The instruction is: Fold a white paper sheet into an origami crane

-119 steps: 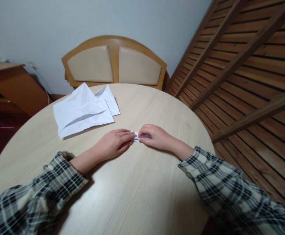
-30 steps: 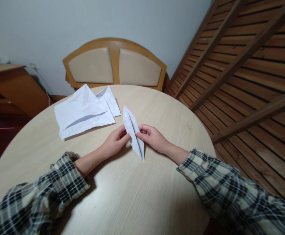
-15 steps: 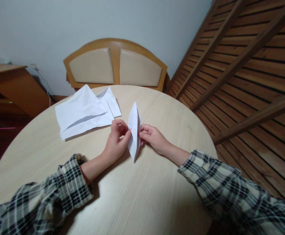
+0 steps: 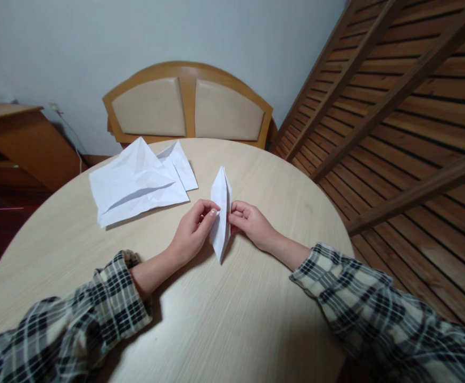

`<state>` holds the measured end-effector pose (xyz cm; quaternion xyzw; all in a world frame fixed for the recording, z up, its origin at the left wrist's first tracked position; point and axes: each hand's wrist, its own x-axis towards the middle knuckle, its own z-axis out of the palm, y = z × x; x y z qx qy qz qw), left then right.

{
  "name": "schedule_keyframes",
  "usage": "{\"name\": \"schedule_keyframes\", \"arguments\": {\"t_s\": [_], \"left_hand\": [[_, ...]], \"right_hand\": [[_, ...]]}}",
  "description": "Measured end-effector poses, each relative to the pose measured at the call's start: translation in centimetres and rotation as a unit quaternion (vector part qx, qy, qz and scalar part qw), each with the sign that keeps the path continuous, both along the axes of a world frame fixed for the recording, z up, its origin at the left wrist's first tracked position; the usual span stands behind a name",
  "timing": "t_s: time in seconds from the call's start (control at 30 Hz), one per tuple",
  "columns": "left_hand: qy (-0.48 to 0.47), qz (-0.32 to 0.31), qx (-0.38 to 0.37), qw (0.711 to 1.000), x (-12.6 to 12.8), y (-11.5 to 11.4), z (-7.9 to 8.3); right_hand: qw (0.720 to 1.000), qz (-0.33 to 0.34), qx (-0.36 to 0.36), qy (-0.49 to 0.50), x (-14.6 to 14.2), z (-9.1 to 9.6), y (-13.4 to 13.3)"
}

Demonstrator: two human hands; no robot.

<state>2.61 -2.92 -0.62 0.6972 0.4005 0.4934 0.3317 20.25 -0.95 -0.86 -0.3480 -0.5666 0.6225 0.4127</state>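
A piece of white folded paper (image 4: 221,223), long and pointed at its far and near ends, stands over the middle of the table between my hands. My left hand (image 4: 191,230) pinches its left side, thumb and index finger together on the paper. On the other side, my right hand (image 4: 250,223) grips the right edge between thumb and fingers. Some of my fingertips are hidden behind the paper. Beyond my left hand lie a creased sheet of white paper (image 4: 136,183) and a smaller folded white paper (image 4: 184,167) partly under it.
The round light wooden table (image 4: 224,324) fills the foreground. Behind it stands a wooden headboard-like panel (image 4: 190,106) with padded beige insets. A slatted wooden screen (image 4: 408,122) leans along the right, and a brown desk (image 4: 21,143) is at the left.
My left index finger has come down from a raised curl onto the folded paper. The paper has shifted very slightly right, and a gap now shows at its far tip.
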Motion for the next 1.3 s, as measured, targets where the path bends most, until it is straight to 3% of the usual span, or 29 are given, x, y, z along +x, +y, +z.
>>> {"name": "schedule_keyframes", "arguments": {"t_s": [0.5, 1.03, 1.3], "left_hand": [[0.036, 0.009, -0.011, 0.999, 0.16, 0.12, -0.18], [-0.004, -0.004, -0.014, 1.0, 0.11, 0.11, -0.51], [-0.054, -0.005, -0.065, 0.996, 0.01, 0.2, -0.48]], "right_hand": [[0.992, -0.037, 0.097, -0.072, -0.04, 0.05, -0.06], [0.993, -0.042, 0.087, -0.064, 0.1, 0.41, -0.42], [0.993, -0.033, 0.076, -0.088, 0.19, 0.54, -0.49]]}}
